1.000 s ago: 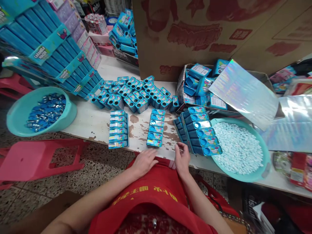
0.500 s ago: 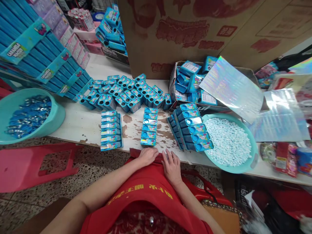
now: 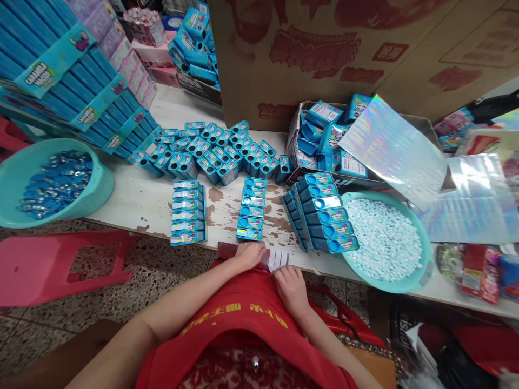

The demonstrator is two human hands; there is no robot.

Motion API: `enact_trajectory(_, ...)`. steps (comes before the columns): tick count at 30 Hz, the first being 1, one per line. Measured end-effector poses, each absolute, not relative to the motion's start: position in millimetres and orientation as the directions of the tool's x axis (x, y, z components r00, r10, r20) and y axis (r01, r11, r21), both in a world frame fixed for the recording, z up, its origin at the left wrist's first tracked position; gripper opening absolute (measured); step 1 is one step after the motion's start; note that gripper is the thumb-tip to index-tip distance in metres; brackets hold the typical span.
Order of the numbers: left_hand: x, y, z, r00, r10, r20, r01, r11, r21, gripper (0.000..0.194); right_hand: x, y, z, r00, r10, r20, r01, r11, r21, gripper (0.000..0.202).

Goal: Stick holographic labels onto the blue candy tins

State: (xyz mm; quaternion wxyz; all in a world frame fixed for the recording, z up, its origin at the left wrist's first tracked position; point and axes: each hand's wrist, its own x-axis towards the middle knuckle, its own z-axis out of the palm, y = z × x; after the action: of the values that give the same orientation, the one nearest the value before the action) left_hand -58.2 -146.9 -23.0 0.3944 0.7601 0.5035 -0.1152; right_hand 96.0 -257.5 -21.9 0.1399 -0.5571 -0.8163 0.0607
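Observation:
A thin see-through shiny strip (image 3: 279, 259) with pale bars on its right end lies across my red apron at the table's front edge. My left hand (image 3: 250, 255) is closed over its middle, fingers curled. My right hand (image 3: 291, 289) is also closed, its fingertips at the lower right edge of the strip. Just beyond my left hand stands a row of blue candy boxes (image 3: 250, 209). Another row of blue boxes (image 3: 188, 213) is to the left, and a banded stack of blue boxes (image 3: 330, 213) leans on the right.
A turquoise basin (image 3: 426, 254) of pale candies stands right; a turquoise tub (image 3: 106, 181) of blue wrapped pieces stands left. Open-topped blue boxes (image 3: 214, 154) crowd behind. A carton (image 3: 292, 135) of boxes carries holographic sheets (image 3: 395, 148). A red stool (image 3: 60, 265) is at left.
The right hand has drawn back toward my body and curled its fingers. The strip's pale-barred right end now shows between the hands. The view has shifted slightly.

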Motion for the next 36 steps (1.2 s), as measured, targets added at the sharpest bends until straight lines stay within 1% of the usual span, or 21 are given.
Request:
enact_trajectory(2,-59.6,-148.4,-21.3,0.459,0.676,-0.576,0.858,-0.171,0.484,0.031,97.2,-254.2,-4.3,-0.269,0.954,0.132,0.872,0.300,-0.386,0.025)
enact_trajectory(3,-60.8,-149.7,-18.9,0.464,0.679,-0.570,0.852,-0.164,0.498,0.031,97.5,-251.5,4.9,-0.198,0.973,0.122,0.846,0.232,-0.480,0.023)
enact_trajectory(4,-62.1,-151.3,-15.6,0.482,0.686,-0.545,0.824,-0.143,0.548,0.031,97.7,-248.0,13.8,-0.106,0.989,0.100,0.796,0.145,-0.588,0.020)
enact_trajectory(5,-63.6,-153.2,-11.4,0.515,0.696,-0.500,0.762,-0.106,0.639,0.033,97.7,-243.7,22.1,-0.009,0.998,0.055,0.718,0.045,-0.695,0.018)
enact_trajectory(6,-64.9,-155.4,-6.7,0.556,0.706,-0.438,0.658,-0.051,0.752,0.034,97.6,-238.9,29.1,0.080,0.997,-0.015,0.619,-0.061,-0.783,0.017)
enact_trajectory(7,-65.9,-157.8,-1.7,0.589,0.717,-0.372,0.519,0.017,0.855,0.035,97.4,-233.8,34.7,0.153,0.984,-0.097,0.510,-0.162,-0.845,0.019)
enact_trajectory(8,-66.7,-160.1,3.0,0.607,0.726,-0.323,0.378,0.093,0.921,0.035,96.9,-228.6,38.6,0.206,0.962,-0.177,0.406,-0.249,-0.879,0.021)
enact_trajectory(9,-67.3,-162.0,7.2,0.615,0.726,-0.306,0.273,0.168,0.947,0.035,96.1,-223.5,40.6,0.243,0.939,-0.242,0.316,-0.312,-0.896,0.022)
enact_trajectory(10,-68.0,-163.3,10.6,0.616,0.715,-0.331,0.229,0.239,0.943,0.033,94.7,-218.6,41.0,0.268,0.920,-0.287,0.243,-0.353,-0.904,0.024)
enact_trajectory(12,-70.9,-162.9,15.6,0.576,0.690,-0.437,0.251,0.360,0.899,0.027,89.2,-209.0,37.2,0.302,0.895,-0.328,0.146,-0.384,-0.912,0.026)
enact_trajectory(14,-78.1,-157.3,19.4,0.505,0.696,-0.510,0.314,0.402,0.860,0.026,79.2,-198.7,29.6,0.327,0.887,-0.326,0.107,-0.378,-0.920,0.027)
enact_trajectory(15,-83.7,-152.4,21.5,0.469,0.718,-0.514,0.354,0.381,0.854,0.027,72.6,-192.8,25.1,0.344,0.886,-0.310,0.109,-0.366,-0.924,0.027)
enact_trajectory(17,-97.9,-139.3,26.5,0.416,0.779,-0.470,0.451,0.272,0.850,0.025,57.3,-179.3,15.7,0.383,0.888,-0.256,0.141,-0.330,-0.933,0.027)
enact_trajectory(20,-120.7,-115.4,32.3,0.395,0.830,-0.394,0.555,0.127,0.822,0.021,34.0,-156.8,2.4,0.439,0.882,-0.170,0.203,-0.282,-0.938,0.026)
enact_trajectory(23,-136.2,-93.6,28.3,0.408,0.830,-0.381,0.581,0.086,0.809,0.020,16.3,-138.0,-10.1,0.491,0.863,-0.118,0.262,-0.275,-0.925,0.023)
enact_trajectory(26,-141.7,-79.1,12.8,0.416,0.836,-0.358,0.597,0.046,0.801,0.015,6.8,-127.8,-21.3,0.525,0.843,-0.113,0.281,-0.297,-0.912,0.018)
enact_trajectory(29,-142.3,-73.1,-6.2,0.422,0.825,-0.375,0.561,0.088,0.823,0.012,5.1,-125.4,-29.5,0.534,0.839,-0.110,0.282,-0.299,-0.912,0.015)
enact_trajectory(31,-142.5,-73.8,-15.0,0.383,0.815,-0.435,0.592,0.145,0.793,0.017,7.1,-125.5,-32.5,0.566,0.817,-0.115,0.275,-0.318,-0.907,0.019)
enact_trajectory(34,-140.7,-83.0,-18.8,0.194,0.855,-0.482,0.754,0.184,0.630,0.029,10.6,-125.0,-33.2,0.602,0.777,-0.186,0.186,-0.362,-0.913,0.036)
enact_trajectory(35,-138.6,-88.4,-18.2,0.127,0.877,-0.463,0.772,0.206,0.602,0.031,11.1,-124.7,-32.6,0.593,0.777,-0.212,0.158,-0.370,-0.915,0.039)
enact_trajectory(36,-135.6,-94.9,-17.2,0.082,0.896,-0.437,0.751,0.232,0.618,0.034,11.2,-124.2,-31.7,0.574,0.787,-0.227,0.149,-0.373,-0.916,0.041)
